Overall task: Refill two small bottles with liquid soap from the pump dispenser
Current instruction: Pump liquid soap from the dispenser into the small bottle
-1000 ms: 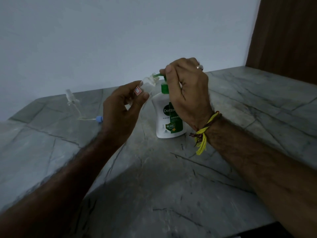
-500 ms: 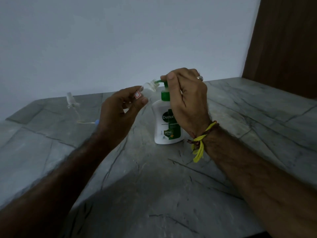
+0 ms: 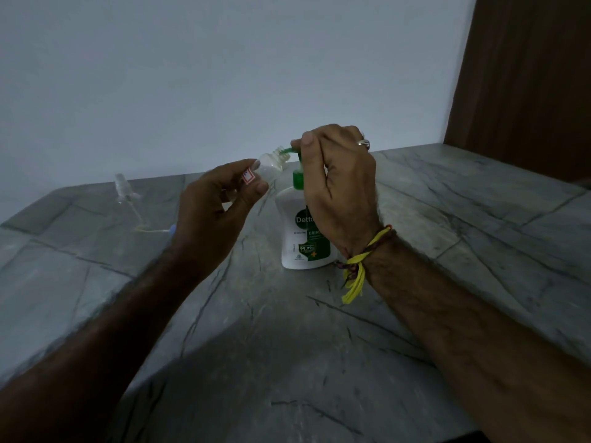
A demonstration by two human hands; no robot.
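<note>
A white soap dispenser (image 3: 295,231) with a green label and green pump stands upright on the grey stone table (image 3: 319,346). My right hand (image 3: 339,187) curls over the pump head, thumb down its front, hiding most of it. My left hand (image 3: 217,206) pinches a small clear bottle (image 3: 270,164) with a red-and-white sticker, tilted so its open threaded neck meets the green spout. I cannot tell how much liquid is inside it.
A clear spray-pump top with a thin dip tube (image 3: 126,195) lies on the table at the back left, and a small blue piece (image 3: 172,230) peeks out behind my left hand. A pale wall runs behind; a brown wooden panel (image 3: 527,75) stands at the back right.
The view has shifted a little, so the hands and dispenser sit lower in the frame. The bottle stays at the spout and my right hand stays on the pump.
</note>
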